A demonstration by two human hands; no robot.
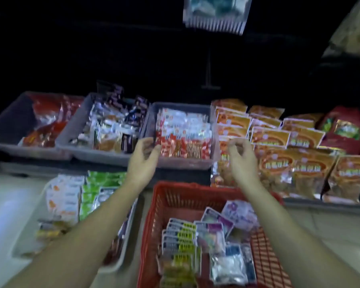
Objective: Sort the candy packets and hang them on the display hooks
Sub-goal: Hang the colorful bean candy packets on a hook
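Left hand [142, 156] and right hand [240, 156] hover beyond the slatted red basket [175, 199], loosely curled, empty. Glossy flat candy packets [181, 238] lie inside it.

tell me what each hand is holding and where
Right hand holds nothing, fingers loosely curled. Left hand reaches the near left corner of the red-and-white packets in the grey tray; blur hides any grip.

Both forearms reach over a red plastic basket [266, 262] of mixed candy packets [181, 242]. The left hand [142, 157] curls at the near corner of a grey tray [181, 163] holding red-and-white packets [183, 132], its grip too blurred to tell. The right hand [240, 157] hovers loosely curled and empty beside orange snack bags [279, 163].
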